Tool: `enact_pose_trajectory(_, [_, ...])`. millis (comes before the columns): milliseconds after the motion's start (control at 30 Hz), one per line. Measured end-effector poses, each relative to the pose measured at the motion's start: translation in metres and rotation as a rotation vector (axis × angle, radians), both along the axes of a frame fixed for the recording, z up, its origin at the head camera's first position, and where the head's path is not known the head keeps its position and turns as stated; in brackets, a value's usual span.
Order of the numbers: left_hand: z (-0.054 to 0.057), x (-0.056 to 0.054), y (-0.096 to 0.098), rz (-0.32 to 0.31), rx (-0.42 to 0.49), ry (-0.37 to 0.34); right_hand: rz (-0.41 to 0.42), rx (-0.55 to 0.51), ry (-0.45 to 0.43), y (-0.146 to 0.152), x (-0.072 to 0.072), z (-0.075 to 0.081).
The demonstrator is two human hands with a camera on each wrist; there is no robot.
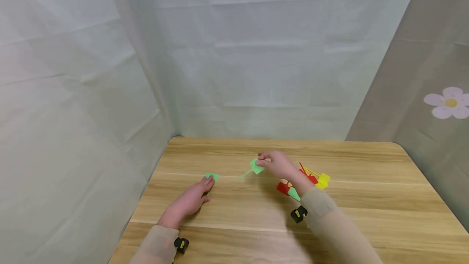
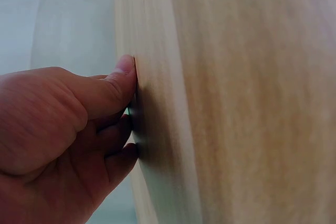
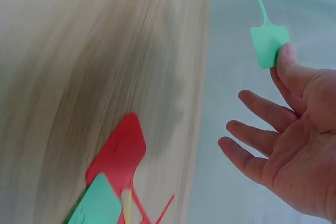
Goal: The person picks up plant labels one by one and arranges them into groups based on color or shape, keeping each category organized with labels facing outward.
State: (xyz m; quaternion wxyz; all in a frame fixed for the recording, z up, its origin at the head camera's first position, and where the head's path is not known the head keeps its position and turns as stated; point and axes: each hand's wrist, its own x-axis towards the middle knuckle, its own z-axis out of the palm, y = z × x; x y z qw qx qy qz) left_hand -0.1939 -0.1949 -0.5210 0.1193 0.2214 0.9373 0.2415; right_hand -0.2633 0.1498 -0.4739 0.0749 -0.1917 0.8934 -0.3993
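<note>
My right hand [image 1: 279, 165] pinches a green cable-tie tag [image 1: 254, 168] by its flat square plate, above the table. The tag's thin tail hangs toward the left. The right wrist view shows the green tag [image 3: 269, 44] between thumb and forefinger, with the other fingers of the hand [image 3: 294, 135] spread apart. On the table's left part, my left hand [image 1: 191, 199] rests its fingers on another green tag [image 1: 213, 176], partly hidden under the fingertips. The left wrist view has the thumb and fingertips of this hand [image 2: 68, 124] touching the tabletop.
Beside the right forearm lies a loose pile with red tags [image 1: 283, 188], a green tag [image 1: 294, 193] and yellow tags [image 1: 323, 180]; the sleeve hides part of it. The wooden table [image 1: 381, 215] ends at hanging pale cloth [image 1: 264, 72] behind and on the left.
</note>
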Motion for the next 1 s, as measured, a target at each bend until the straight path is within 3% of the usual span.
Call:
enact_pose_trajectory(200, [0.002,0.001,0.0,0.004,0.011,0.001,0.056,0.059,0.023,-0.02,-0.011,-0.002])
enact_pose_trajectory(533, [0.003,0.0,-0.001,0.002,0.002,0.01,0.152,0.017,-0.046,-0.048,-0.024,-0.007])
enact_pose_trajectory(767, [0.003,-0.002,-0.004,0.009,-0.006,0.007,0.231,0.108,-0.044,-0.074,-0.03,-0.004])
enact_pose_trajectory(1000, [0.004,-0.001,-0.007,-0.002,-0.006,0.01,0.256,0.215,-0.02,-0.096,-0.033,0.0])
